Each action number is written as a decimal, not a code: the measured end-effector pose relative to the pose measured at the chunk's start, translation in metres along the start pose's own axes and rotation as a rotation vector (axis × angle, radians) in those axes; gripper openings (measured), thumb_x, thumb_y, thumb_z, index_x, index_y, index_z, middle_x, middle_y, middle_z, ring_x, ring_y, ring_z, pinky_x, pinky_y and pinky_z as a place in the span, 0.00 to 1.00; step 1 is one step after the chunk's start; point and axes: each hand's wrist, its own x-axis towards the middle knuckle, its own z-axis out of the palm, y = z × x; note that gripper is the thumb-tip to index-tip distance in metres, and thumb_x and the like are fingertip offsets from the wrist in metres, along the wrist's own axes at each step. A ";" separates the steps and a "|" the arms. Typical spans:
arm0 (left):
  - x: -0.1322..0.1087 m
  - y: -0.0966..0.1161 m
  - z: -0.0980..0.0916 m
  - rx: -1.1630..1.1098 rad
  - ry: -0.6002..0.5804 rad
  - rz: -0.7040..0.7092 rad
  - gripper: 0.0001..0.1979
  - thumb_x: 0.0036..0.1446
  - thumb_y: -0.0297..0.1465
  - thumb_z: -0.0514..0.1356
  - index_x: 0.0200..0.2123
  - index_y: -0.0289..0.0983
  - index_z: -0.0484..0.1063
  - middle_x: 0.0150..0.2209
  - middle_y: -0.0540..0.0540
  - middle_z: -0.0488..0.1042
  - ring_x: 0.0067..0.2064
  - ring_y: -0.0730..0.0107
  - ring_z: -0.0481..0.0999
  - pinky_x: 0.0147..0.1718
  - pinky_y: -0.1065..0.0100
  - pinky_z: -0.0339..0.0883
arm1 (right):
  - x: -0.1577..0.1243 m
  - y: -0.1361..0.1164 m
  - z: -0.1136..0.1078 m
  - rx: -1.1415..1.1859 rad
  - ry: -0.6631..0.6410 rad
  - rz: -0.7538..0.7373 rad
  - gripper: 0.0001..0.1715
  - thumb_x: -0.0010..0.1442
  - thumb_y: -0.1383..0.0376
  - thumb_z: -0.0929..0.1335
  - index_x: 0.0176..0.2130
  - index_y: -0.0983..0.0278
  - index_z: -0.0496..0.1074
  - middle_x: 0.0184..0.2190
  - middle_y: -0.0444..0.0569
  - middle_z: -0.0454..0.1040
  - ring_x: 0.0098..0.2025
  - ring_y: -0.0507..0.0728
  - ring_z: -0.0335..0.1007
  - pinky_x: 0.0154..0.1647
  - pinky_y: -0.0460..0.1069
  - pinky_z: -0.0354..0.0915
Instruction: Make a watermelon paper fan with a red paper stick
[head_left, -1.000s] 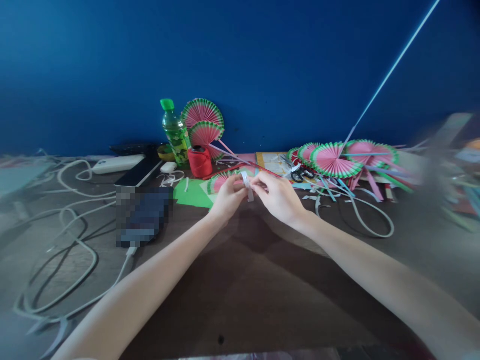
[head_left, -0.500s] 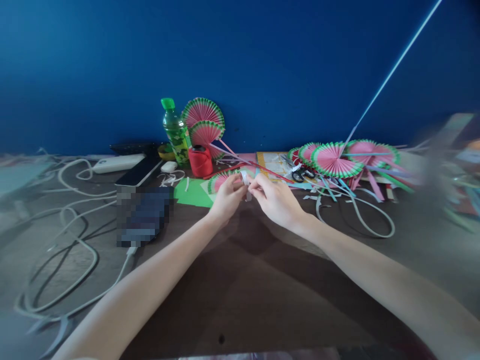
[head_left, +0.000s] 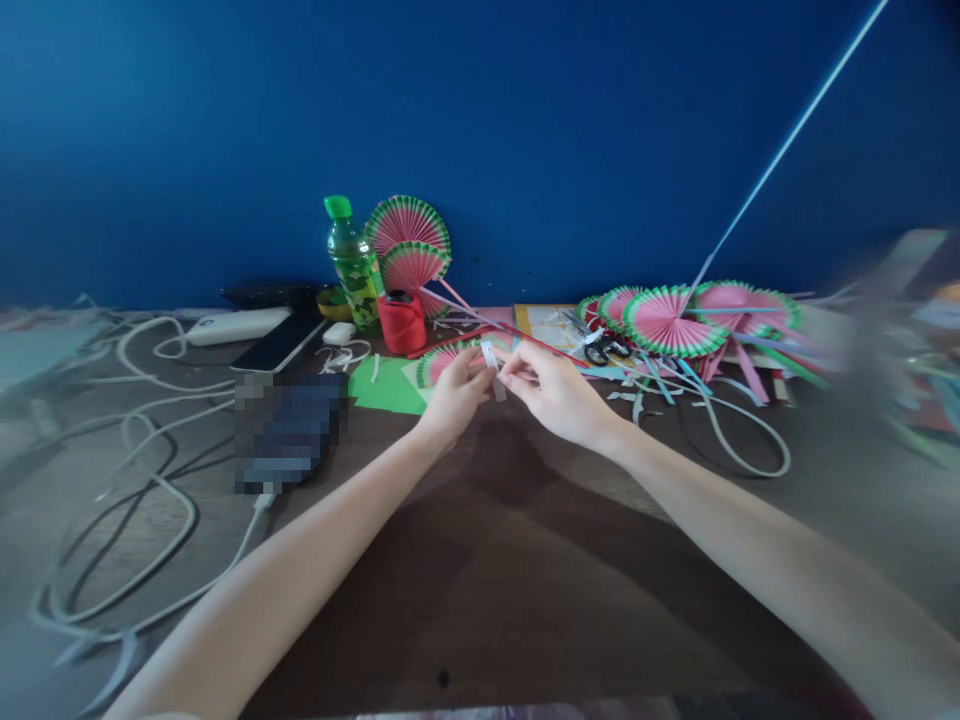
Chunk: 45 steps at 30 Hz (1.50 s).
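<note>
Both hands meet over the middle of the desk. Between their fingertips is a small white strip [head_left: 490,354], which looks like paper or tape. My left hand [head_left: 456,393] is closed, thumb and fingers pinching the strip from its left side. My right hand [head_left: 553,388] is closed too, its thumb and forefinger together at the strip's right edge. Just behind my left hand lies a pink and green pleated paper fan [head_left: 441,362], partly covered by the fingers. Under it sits a sheet of green paper [head_left: 386,388].
A green-capped bottle [head_left: 352,270], a red roll [head_left: 403,322] and upright paper fans [head_left: 409,230] stand at the back. Black-handled scissors [head_left: 598,350] and more fans [head_left: 671,320] lie right. A phone [head_left: 292,430] and white cables [head_left: 161,485] are left.
My right fingers have shifted slightly away from the left ones, and more of the white strip shows between the hands. Everything else on the desk stays put.
</note>
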 end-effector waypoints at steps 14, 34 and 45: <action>-0.001 -0.004 0.001 0.117 0.027 0.063 0.11 0.48 0.26 0.58 0.37 0.36 0.64 0.21 0.55 0.68 0.25 0.78 0.68 0.26 0.75 0.59 | -0.002 0.005 0.006 -0.237 0.150 -0.154 0.07 0.56 0.73 0.60 0.33 0.61 0.61 0.34 0.50 0.70 0.37 0.56 0.68 0.38 0.51 0.65; 0.000 -0.002 0.002 0.039 -0.023 0.021 0.07 0.50 0.26 0.58 0.34 0.35 0.64 0.20 0.54 0.65 0.23 0.80 0.65 0.24 0.77 0.58 | -0.002 0.000 0.004 -0.104 0.166 -0.131 0.07 0.53 0.73 0.62 0.30 0.61 0.58 0.30 0.46 0.67 0.33 0.53 0.66 0.35 0.49 0.64; -0.002 0.000 0.006 0.025 -0.142 0.011 0.15 0.50 0.27 0.53 0.42 0.32 0.68 0.24 0.51 0.69 0.26 0.77 0.65 0.27 0.73 0.58 | 0.006 0.009 -0.005 0.175 0.197 -0.046 0.08 0.52 0.68 0.67 0.31 0.62 0.61 0.29 0.42 0.67 0.31 0.51 0.66 0.31 0.48 0.62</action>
